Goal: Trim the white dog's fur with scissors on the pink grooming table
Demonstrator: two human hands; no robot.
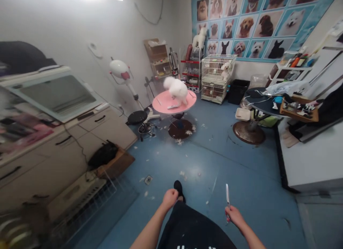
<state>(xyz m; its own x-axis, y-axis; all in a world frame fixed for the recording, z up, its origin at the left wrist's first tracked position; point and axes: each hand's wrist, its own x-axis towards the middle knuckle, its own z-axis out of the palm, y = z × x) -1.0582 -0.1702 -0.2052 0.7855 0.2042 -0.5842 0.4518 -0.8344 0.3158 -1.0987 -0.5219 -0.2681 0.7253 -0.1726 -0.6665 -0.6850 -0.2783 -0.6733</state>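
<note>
My left hand [170, 198] is closed in a loose fist in front of my dark clothing, above the blue floor, and what it holds, if anything, is hidden. In my right hand [233, 214] is a long, thin silvery tool [227, 194], pointing up and away from me; it looks like closed scissors. Farther off, a fluffy white dog-shaped figure [178, 88] is on a round pink table [160, 103]. A white comb-like item [173, 107] and other thin tools lie on that tabletop. Neither hand touches the table.
A black stool [137, 117] stands left of the pink table. Cabinets [88, 125] and an open cardboard box [118, 164] line the left side. Stacked cages [217, 79] are at the back. On the right are a dark round table [257, 102] and a wooden tray [301, 111].
</note>
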